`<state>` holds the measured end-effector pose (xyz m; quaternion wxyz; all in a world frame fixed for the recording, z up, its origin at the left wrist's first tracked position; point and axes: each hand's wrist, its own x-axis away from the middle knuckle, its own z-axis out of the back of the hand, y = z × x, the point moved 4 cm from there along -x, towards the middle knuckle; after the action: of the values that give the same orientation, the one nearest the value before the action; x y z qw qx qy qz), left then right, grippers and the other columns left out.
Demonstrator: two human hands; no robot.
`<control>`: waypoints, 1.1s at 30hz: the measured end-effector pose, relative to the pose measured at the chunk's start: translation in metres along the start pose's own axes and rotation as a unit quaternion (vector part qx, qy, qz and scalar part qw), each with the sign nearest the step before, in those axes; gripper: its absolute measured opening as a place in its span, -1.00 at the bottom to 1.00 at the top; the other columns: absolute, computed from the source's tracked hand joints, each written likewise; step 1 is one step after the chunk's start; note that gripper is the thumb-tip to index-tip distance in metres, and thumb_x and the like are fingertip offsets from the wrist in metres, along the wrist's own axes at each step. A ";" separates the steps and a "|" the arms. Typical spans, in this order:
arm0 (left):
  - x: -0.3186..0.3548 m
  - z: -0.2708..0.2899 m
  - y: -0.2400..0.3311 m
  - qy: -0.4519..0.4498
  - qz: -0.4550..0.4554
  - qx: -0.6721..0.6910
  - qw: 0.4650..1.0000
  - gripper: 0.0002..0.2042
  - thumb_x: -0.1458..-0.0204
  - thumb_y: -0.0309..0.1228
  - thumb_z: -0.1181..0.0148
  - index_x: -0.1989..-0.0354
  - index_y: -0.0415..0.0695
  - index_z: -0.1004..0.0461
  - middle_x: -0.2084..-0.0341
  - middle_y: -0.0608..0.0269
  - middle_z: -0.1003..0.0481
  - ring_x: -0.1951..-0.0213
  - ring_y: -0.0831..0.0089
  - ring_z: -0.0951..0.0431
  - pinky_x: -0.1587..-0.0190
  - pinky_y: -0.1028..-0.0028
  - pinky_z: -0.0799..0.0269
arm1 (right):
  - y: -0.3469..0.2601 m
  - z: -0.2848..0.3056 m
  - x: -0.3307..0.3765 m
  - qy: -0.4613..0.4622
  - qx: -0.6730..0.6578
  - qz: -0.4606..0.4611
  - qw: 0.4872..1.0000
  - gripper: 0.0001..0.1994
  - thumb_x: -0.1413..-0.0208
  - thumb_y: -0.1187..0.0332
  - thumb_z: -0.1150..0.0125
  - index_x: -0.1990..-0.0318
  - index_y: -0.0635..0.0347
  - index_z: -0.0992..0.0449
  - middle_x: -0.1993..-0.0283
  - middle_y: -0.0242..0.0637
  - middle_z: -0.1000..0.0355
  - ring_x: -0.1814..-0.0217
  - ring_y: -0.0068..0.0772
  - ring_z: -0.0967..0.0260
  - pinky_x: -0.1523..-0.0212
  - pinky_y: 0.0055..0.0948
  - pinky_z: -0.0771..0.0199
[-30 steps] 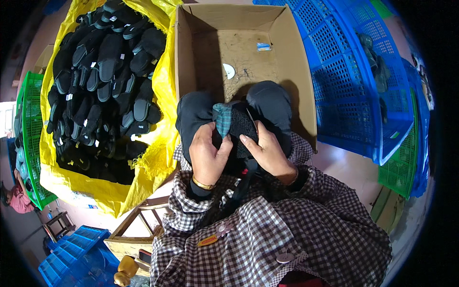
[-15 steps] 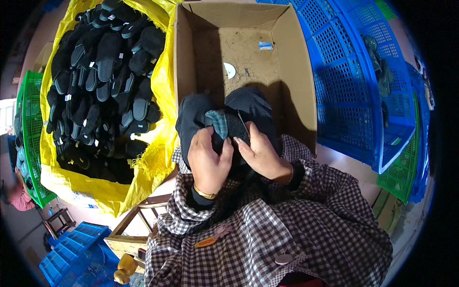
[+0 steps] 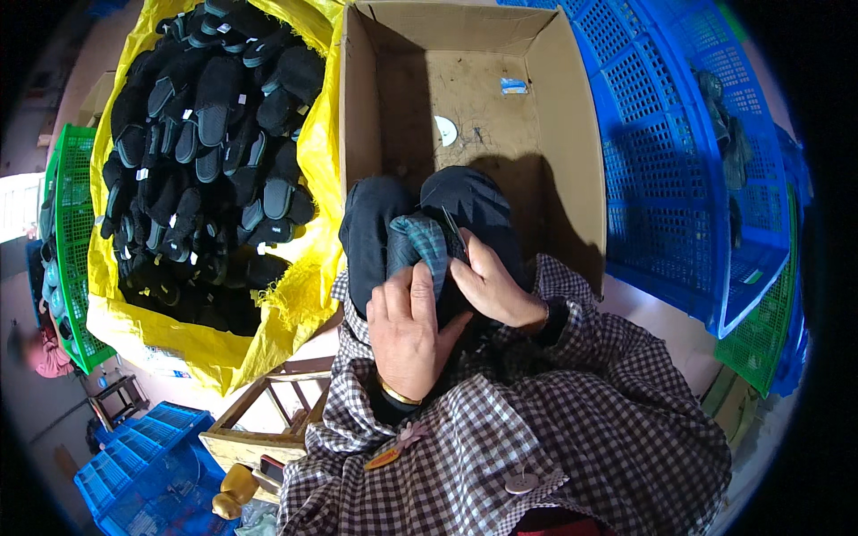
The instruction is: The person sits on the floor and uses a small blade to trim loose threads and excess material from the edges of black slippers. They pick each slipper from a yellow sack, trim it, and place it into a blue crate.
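Yellow sack (image 3: 295, 295) of dark slippers (image 3: 206, 152) lay left of hands; cardboard box (image 3: 572, 152) stood ahead, blue crate (image 3: 679, 179) right. Step judged: pairing or folding dark slipper with teal lining (image 3: 420, 246) over knees. Left hand (image 3: 407, 330) and right hand (image 3: 492, 286) both closed on it. Next move likely needs firm press together. Versus half second earlier: grip slightly higher, teal lining more exposed.

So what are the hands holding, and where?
Both hands, left and right, grip a dark slipper with teal plaid lining, around its lower end, over the lap.
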<state>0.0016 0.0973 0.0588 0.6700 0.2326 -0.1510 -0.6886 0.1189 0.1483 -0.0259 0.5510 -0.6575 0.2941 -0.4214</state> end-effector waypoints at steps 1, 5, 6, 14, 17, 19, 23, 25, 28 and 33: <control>0.001 0.000 -0.001 0.011 -0.003 -0.016 1.000 -0.33 0.42 -0.34 -0.44 0.04 -0.32 -0.33 0.21 -0.05 -0.37 0.17 0.02 -0.38 0.13 0.18 -0.33 | 0.000 -0.001 0.004 -0.007 0.009 -0.004 1.000 -0.65 -0.24 0.36 0.01 -0.09 0.39 -0.20 0.16 0.00 -0.45 0.11 -0.23 -0.44 0.14 -0.36 -0.41; -0.001 -0.008 -0.003 0.021 0.050 -0.041 0.998 -0.25 0.51 -0.34 -0.47 0.02 -0.32 -0.31 0.20 -0.01 -0.37 0.20 0.07 -0.39 0.14 0.22 -0.33 | -0.014 0.002 0.013 0.008 0.150 0.004 0.989 -0.59 -0.26 0.23 -0.01 -0.06 0.40 -0.19 0.32 0.11 -0.44 0.29 0.02 -0.48 0.35 -0.29 -0.44; -0.004 -0.010 -0.004 0.028 0.058 -0.036 0.997 -0.30 0.59 -0.33 -0.48 0.15 -0.31 -0.32 0.26 -0.01 -0.37 0.22 0.04 -0.39 0.17 0.21 -0.33 | -0.017 0.002 0.014 0.005 0.148 0.011 0.989 -0.57 -0.25 0.19 -0.02 -0.04 0.43 -0.20 0.38 0.14 -0.44 0.34 0.08 -0.48 0.43 -0.25 -0.43; -0.017 0.014 -0.022 -0.069 -0.043 0.048 0.996 -0.43 0.64 -0.37 -0.47 0.36 -0.27 -0.34 0.37 -0.02 -0.37 0.26 0.00 -0.37 0.17 0.21 -0.31 | -0.044 0.047 0.004 0.151 0.047 0.088 0.983 -0.81 -0.06 0.39 -0.32 0.25 0.27 -0.46 0.43 -0.50 -0.47 0.43 -0.79 -0.25 0.37 -0.67 -0.37; -0.028 0.044 -0.019 -0.178 -0.116 0.117 0.970 -0.45 0.64 -0.39 -0.46 0.32 -0.23 -0.39 0.38 0.03 -0.37 0.25 0.03 -0.38 0.17 0.23 -0.32 | -0.091 0.031 0.008 0.001 0.153 0.163 0.975 -0.66 0.07 0.38 -0.42 0.12 0.25 -0.49 0.11 -0.32 -0.45 0.21 -0.60 -0.43 0.16 -0.54 -0.49; -0.035 0.052 -0.013 -0.241 -0.143 0.131 0.951 -0.45 0.63 -0.38 -0.45 0.31 -0.23 -0.40 0.38 0.03 -0.37 0.26 0.02 -0.39 0.17 0.26 -0.34 | -0.092 0.022 0.014 -0.054 0.211 0.250 0.944 -0.47 0.19 0.23 -0.49 0.01 0.15 -0.49 -0.04 -0.24 -0.30 -0.05 -0.27 -0.35 -0.02 -0.34 -0.45; -0.034 0.028 -0.019 -0.336 -0.166 0.266 0.888 -0.32 0.58 -0.37 -0.42 0.07 -0.23 -0.44 0.24 -0.03 -0.45 0.11 0.00 -0.42 0.01 0.27 -0.35 | -0.078 0.024 0.026 -0.128 0.239 0.210 0.939 -0.36 0.24 0.08 -0.51 0.00 0.21 -0.42 -0.01 -0.24 -0.26 -0.06 -0.23 -0.34 -0.04 -0.31 -0.43; -0.034 0.014 -0.024 -0.366 -0.168 0.269 0.875 -0.30 0.53 -0.38 -0.41 -0.01 -0.20 -0.44 0.18 -0.02 -0.47 0.08 0.06 -0.44 -0.06 0.29 -0.33 | -0.060 0.025 0.029 -0.173 0.260 0.179 0.933 -0.21 0.29 -0.02 -0.51 -0.06 0.27 -0.33 -0.05 -0.19 -0.25 -0.09 -0.17 -0.33 -0.06 -0.27 -0.41; -0.031 -0.012 -0.035 -0.383 -0.167 0.303 0.857 -0.33 0.52 -0.38 -0.42 0.03 -0.22 -0.46 0.19 -0.01 -0.47 0.09 0.08 -0.45 -0.04 0.30 -0.35 | -0.039 0.028 0.034 -0.212 0.282 0.096 0.931 -0.11 0.32 -0.07 -0.51 -0.10 0.32 -0.25 -0.05 -0.13 -0.27 -0.10 -0.10 -0.32 -0.08 -0.26 -0.39; -0.033 -0.034 -0.045 -0.357 -0.180 0.240 0.885 -0.36 0.54 -0.24 -0.51 0.16 -0.25 -0.49 0.25 0.00 -0.46 0.11 0.09 -0.44 -0.01 0.27 -0.33 | -0.017 0.039 0.030 -0.184 0.298 0.054 0.935 -0.12 0.31 -0.02 -0.52 -0.11 0.34 -0.23 -0.04 -0.06 -0.28 -0.09 -0.08 -0.34 -0.10 -0.23 -0.37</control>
<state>-0.0194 0.1364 0.0106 0.3592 0.1480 -0.4959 -0.7766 0.1660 0.1449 -0.0038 0.7881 -0.5120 0.0837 -0.3313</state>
